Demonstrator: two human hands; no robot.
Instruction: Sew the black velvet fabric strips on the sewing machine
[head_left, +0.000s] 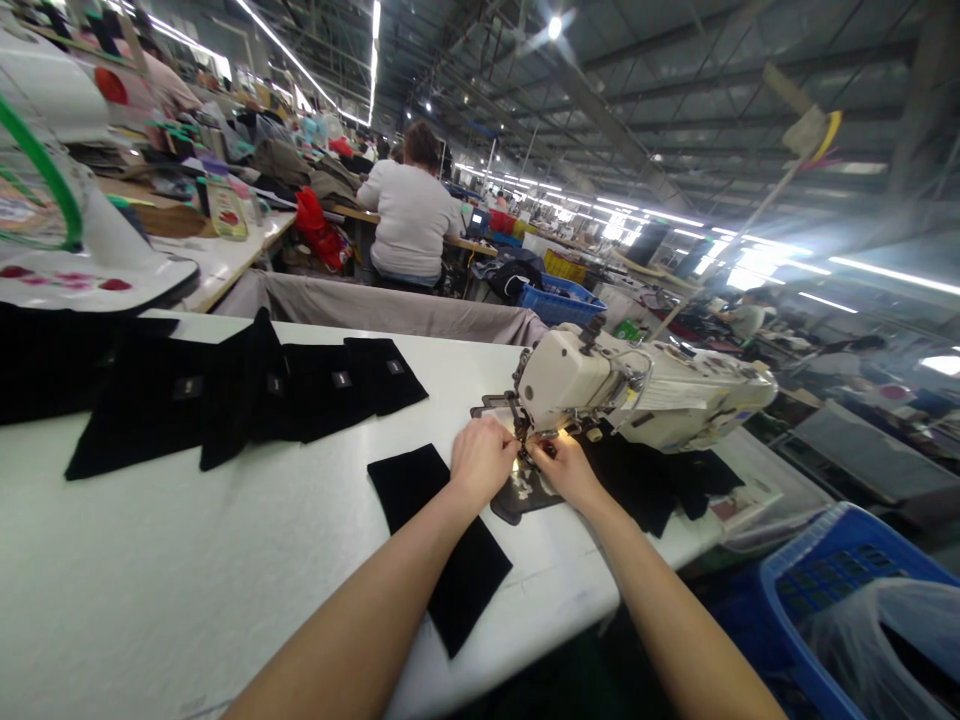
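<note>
Both hands are at the needle area of a white sewing machine [574,375], under its small lamp. My left hand [484,462] is closed, its fingertips just left of the needle; what they hold, if anything, is too small to see. From the other side my right hand [564,470] pinches close to the presser foot, and its grip is also hidden. A black fabric panel [469,585] lies flat on the table beneath my left wrist and forearm. More black fabric [637,480] sits behind my right hand, under the machine arm.
Several black pieces with small labels [315,390] overlap along the far left of the white table [225,570]. A blue basket [787,590] with clear plastic stands at the lower right. Another machine [67,210] is at left. Ahead, a person in a white top [416,225] sits facing away.
</note>
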